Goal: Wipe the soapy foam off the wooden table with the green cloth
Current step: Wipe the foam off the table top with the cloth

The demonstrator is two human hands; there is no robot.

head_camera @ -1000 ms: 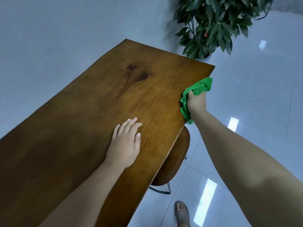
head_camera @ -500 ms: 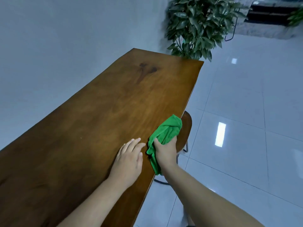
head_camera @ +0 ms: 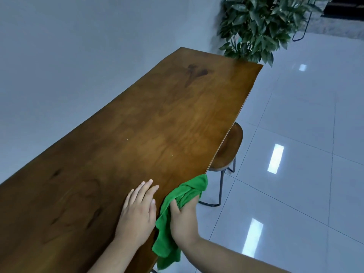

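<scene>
A long wooden table [head_camera: 153, 134] runs from lower left to upper centre of the frame. At lower centre, the left hand [head_camera: 137, 213] lies flat and open on the tabletop. Just beside it, the right hand [head_camera: 184, 219] grips a bunched green cloth [head_camera: 177, 219] against the table's right edge. A wooden stool [head_camera: 229, 152] sits under that edge; a leafy plant [head_camera: 262, 26] stands upper right.

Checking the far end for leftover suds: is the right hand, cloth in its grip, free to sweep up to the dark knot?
Probably yes: nothing lies on the wooden table between the right hand and the dark knot.
</scene>
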